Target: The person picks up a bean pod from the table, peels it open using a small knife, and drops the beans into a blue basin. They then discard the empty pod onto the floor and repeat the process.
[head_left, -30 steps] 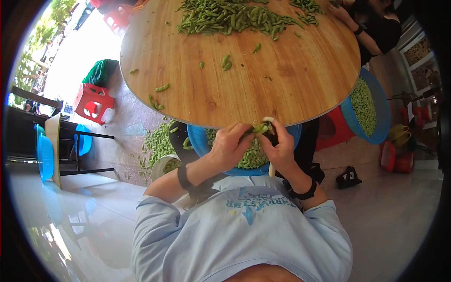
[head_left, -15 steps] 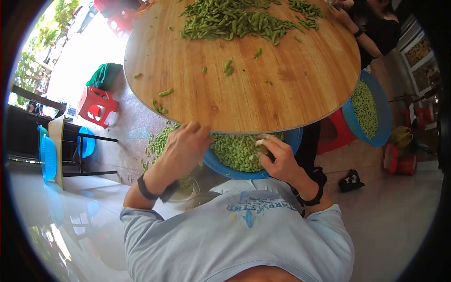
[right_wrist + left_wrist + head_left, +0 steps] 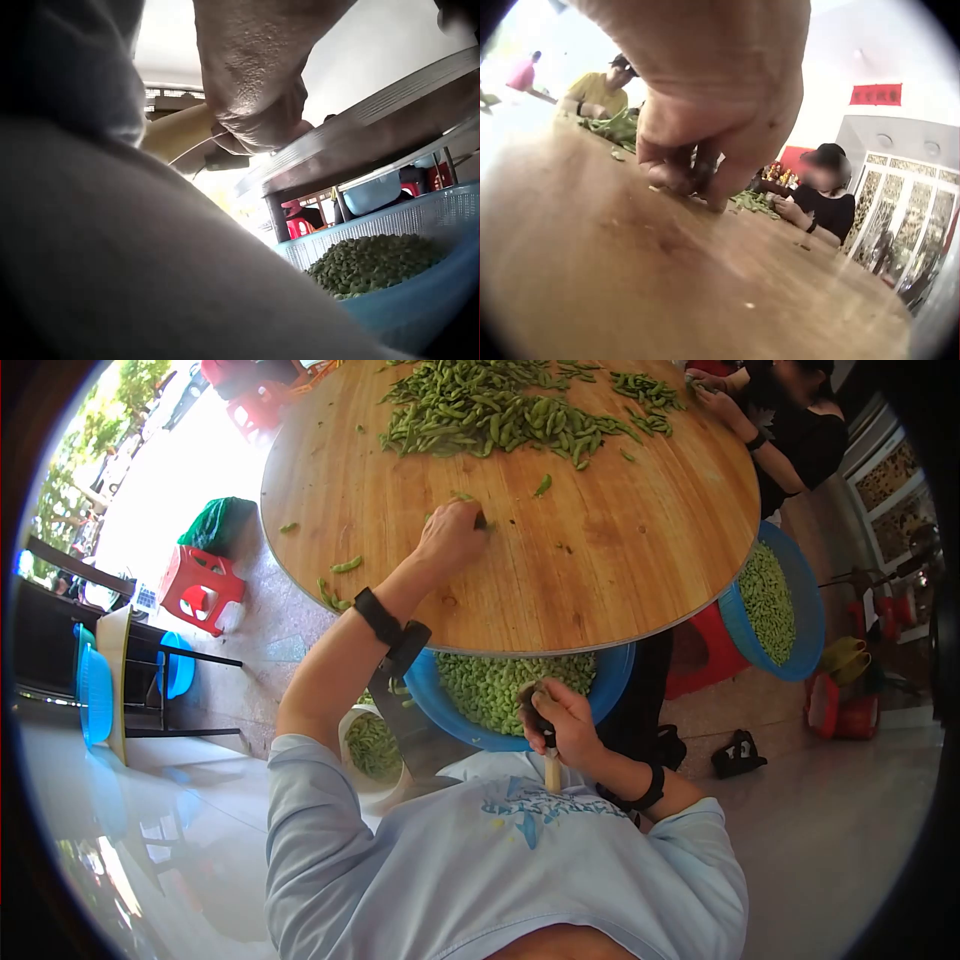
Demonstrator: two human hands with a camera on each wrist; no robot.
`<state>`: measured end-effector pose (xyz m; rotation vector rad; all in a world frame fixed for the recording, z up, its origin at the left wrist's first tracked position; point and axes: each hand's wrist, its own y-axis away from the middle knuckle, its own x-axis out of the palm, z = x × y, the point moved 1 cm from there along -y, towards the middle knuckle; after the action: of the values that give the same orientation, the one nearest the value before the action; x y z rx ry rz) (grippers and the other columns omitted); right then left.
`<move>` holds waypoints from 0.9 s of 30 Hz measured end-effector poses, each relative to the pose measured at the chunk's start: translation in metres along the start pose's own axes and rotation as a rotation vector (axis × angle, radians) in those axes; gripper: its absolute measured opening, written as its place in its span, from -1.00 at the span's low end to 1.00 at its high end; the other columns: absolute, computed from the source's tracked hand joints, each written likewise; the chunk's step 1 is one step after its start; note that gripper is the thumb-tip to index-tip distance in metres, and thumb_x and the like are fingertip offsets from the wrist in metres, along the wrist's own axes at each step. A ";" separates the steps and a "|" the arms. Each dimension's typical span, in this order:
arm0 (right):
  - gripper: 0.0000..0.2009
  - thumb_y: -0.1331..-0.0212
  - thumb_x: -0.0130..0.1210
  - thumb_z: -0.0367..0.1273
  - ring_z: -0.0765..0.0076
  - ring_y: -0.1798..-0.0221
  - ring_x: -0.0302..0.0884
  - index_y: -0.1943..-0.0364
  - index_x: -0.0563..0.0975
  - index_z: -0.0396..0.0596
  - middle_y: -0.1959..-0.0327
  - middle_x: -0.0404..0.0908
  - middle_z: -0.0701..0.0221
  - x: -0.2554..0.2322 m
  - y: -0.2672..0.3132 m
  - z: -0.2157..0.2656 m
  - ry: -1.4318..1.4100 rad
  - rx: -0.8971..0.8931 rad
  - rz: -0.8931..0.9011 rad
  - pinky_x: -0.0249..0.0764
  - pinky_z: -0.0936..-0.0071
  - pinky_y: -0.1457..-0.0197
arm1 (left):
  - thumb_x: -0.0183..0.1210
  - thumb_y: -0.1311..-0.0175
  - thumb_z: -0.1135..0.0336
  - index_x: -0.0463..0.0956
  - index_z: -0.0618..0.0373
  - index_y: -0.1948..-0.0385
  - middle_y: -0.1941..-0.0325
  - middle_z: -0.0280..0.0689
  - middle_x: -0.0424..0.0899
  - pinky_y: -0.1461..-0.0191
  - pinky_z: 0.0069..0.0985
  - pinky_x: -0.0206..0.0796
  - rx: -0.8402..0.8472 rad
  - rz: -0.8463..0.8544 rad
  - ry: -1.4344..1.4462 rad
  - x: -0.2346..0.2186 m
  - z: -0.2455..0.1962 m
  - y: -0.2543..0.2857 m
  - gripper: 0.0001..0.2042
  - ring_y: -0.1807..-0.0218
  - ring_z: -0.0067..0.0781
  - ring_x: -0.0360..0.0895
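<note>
My left hand point(image 3: 452, 538) reaches over the wooden table point(image 3: 600, 550), its fingers bent down to the surface around green pods point(image 3: 462, 495). The left wrist view shows the left hand point(image 3: 705, 112) with fingertips at the tabletop; what lies between them is mostly hidden. Over the near edge of a blue basin point(image 3: 425, 690) of shelled green beans point(image 3: 480, 685), my right hand point(image 3: 568, 725) grips a dark object with a pale, stick-like handle point(image 3: 552, 772) pointing toward the shirt. In the right wrist view, the right hand's point(image 3: 259, 112) fingers are hidden.
A pod pile point(image 3: 500, 420) covers the table's far part, with loose pods point(image 3: 347, 565) at left. Below stands a pale bucket point(image 3: 400, 785) of green pieces. A second blue basin point(image 3: 735, 615) and a person in black point(image 3: 805, 435) are at right; a red stool point(image 3: 205, 585) stands left.
My left hand has moved from beside the table's near edge forward onto the tabletop, to the loose pods there. My right hand has dropped closer to the body and turned, showing the pale handle.
</note>
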<state>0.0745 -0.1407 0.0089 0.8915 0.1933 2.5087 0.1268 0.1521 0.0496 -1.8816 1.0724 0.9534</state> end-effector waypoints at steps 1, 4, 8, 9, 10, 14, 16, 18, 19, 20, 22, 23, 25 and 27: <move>-0.82 -0.37 -0.17 -0.35 0.63 0.64 0.28 0.14 0.41 -0.14 0.48 0.43 0.43 0.000 0.000 -0.001 0.033 -0.016 0.046 0.23 0.68 0.62 | 0.14 0.00 0.43 0.44 0.34 0.42 0.32 0.07 0.55 0.15 -0.14 0.33 -0.047 0.047 0.037 -0.004 -0.003 0.004 -0.84 0.18 0.16 0.49; -0.75 -0.38 -0.22 -0.39 0.61 0.64 0.29 -0.02 0.36 -0.21 0.50 0.42 0.40 0.012 0.008 0.002 0.184 -0.023 0.099 0.23 0.68 0.61 | 0.16 -0.01 0.43 0.46 0.33 0.37 0.41 -0.03 0.58 0.25 -0.24 0.35 -0.070 0.066 0.075 -0.006 -0.011 0.020 -0.82 0.32 -0.02 0.55; -0.69 -0.38 -0.24 -0.41 0.62 0.63 0.29 -0.14 0.32 -0.21 0.47 0.43 0.39 0.008 -0.010 0.039 0.187 -0.183 -0.004 0.23 0.69 0.61 | 0.18 -0.08 0.46 0.50 0.32 0.30 0.48 -0.20 0.60 0.39 -0.44 0.33 -0.079 0.104 0.591 -0.015 -0.041 0.061 -0.83 0.47 -0.39 0.53; -0.70 -0.37 -0.24 -0.42 0.65 0.63 0.26 -0.13 0.33 -0.19 0.48 0.41 0.43 0.008 -0.015 0.049 0.170 -0.238 -0.058 0.20 0.70 0.62 | 0.19 -0.10 0.48 0.52 0.31 0.29 0.49 -0.27 0.59 0.43 -0.54 0.30 -0.188 0.164 0.851 -0.024 -0.057 0.072 -0.84 0.49 -0.52 0.48; -0.70 -0.36 -0.24 -0.43 0.68 0.63 0.23 -0.12 0.34 -0.17 0.49 0.40 0.46 0.008 -0.017 0.054 0.153 -0.294 -0.113 0.17 0.72 0.64 | 0.19 -0.13 0.50 0.53 0.30 0.27 0.49 -0.33 0.59 0.46 -0.64 0.27 -0.300 0.226 1.108 -0.027 -0.068 0.082 -0.86 0.51 -0.64 0.44; -0.66 -0.37 -0.24 -0.40 0.67 0.63 0.25 -0.19 0.30 -0.19 0.50 0.40 0.43 -0.001 -0.028 0.048 0.076 -0.298 -0.071 0.18 0.73 0.65 | 0.21 -0.11 0.56 0.52 0.27 0.29 0.47 -0.33 0.59 0.46 -0.68 0.26 -0.353 0.309 1.302 -0.017 -0.082 0.109 -0.86 0.49 -0.62 0.47; -0.64 -0.36 -0.20 -0.37 0.57 0.62 0.30 -0.19 0.30 -0.21 0.46 0.45 0.28 0.001 -0.027 0.048 -0.142 -0.216 -0.007 0.22 0.67 0.65 | 0.21 -0.10 0.57 0.50 0.27 0.28 0.46 -0.32 0.59 0.46 -0.68 0.27 -0.372 0.292 1.333 -0.010 -0.083 0.115 -0.85 0.49 -0.62 0.48; -0.64 -0.37 -0.20 -0.36 0.57 0.62 0.30 -0.18 0.30 -0.22 0.46 0.45 0.28 0.003 -0.025 0.050 -0.123 -0.222 0.047 0.22 0.67 0.65 | 0.22 -0.09 0.59 0.48 0.26 0.28 0.44 -0.32 0.60 0.46 -0.68 0.27 -0.381 0.269 1.362 -0.004 -0.079 0.117 -0.83 0.48 -0.62 0.48; -0.64 -0.38 -0.21 -0.34 0.56 0.62 0.29 -0.17 0.31 -0.22 0.46 0.45 0.28 0.003 -0.024 0.050 -0.107 -0.229 0.099 0.21 0.66 0.65 | 0.22 -0.09 0.59 0.46 0.24 0.25 0.40 -0.34 0.60 0.46 -0.69 0.28 -0.354 0.242 1.374 -0.001 -0.077 0.118 -0.81 0.46 -0.65 0.48; -0.64 -0.38 -0.21 -0.34 0.56 0.62 0.29 -0.17 0.31 -0.22 0.46 0.45 0.28 0.003 -0.023 0.049 -0.109 -0.226 0.097 0.21 0.66 0.65 | 0.22 -0.09 0.59 0.44 0.21 0.22 0.35 -0.37 0.61 0.46 -0.70 0.30 -0.329 0.218 1.386 0.000 -0.076 0.119 -0.78 0.43 -0.68 0.49; -0.65 -0.39 -0.20 -0.32 0.57 0.63 0.28 -0.15 0.32 -0.22 0.48 0.44 0.31 0.001 -0.024 0.049 -0.030 -0.197 0.076 0.21 0.66 0.65 | 0.21 -0.10 0.59 0.42 0.19 0.21 0.33 -0.37 0.61 0.45 -0.71 0.30 -0.311 0.205 1.371 0.001 -0.078 0.121 -0.76 0.41 -0.68 0.50; -0.65 -0.39 -0.20 -0.32 0.57 0.63 0.28 -0.15 0.32 -0.22 0.48 0.44 0.31 0.001 -0.025 0.048 -0.030 -0.195 0.077 0.21 0.66 0.65 | 0.21 -0.11 0.59 0.41 0.18 0.19 0.31 -0.36 0.62 0.45 -0.72 0.30 -0.289 0.191 1.353 0.001 -0.079 0.122 -0.75 0.38 -0.68 0.51; -0.67 -0.39 -0.19 -0.32 0.58 0.64 0.26 -0.12 0.33 -0.23 0.50 0.43 0.32 0.001 -0.025 0.048 -0.021 -0.218 0.056 0.21 0.67 0.64 | 0.21 -0.11 0.60 0.39 0.17 0.17 0.30 -0.37 0.61 0.44 -0.72 0.31 -0.307 0.178 1.348 -0.001 -0.081 0.123 -0.73 0.36 -0.69 0.51; -0.68 -0.39 -0.19 -0.34 0.59 0.65 0.26 -0.11 0.34 -0.23 0.51 0.43 0.33 0.004 -0.023 0.049 -0.002 -0.238 0.041 0.20 0.67 0.64 | 0.20 -0.11 0.61 0.38 0.17 0.15 0.29 -0.37 0.61 0.43 -0.73 0.31 -0.324 0.161 1.343 -0.003 -0.084 0.125 -0.71 0.33 -0.69 0.52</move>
<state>0.1112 -0.1191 0.0431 0.8077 -0.1231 2.5018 0.0328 0.0345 0.0585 -2.7715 1.8735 -0.2649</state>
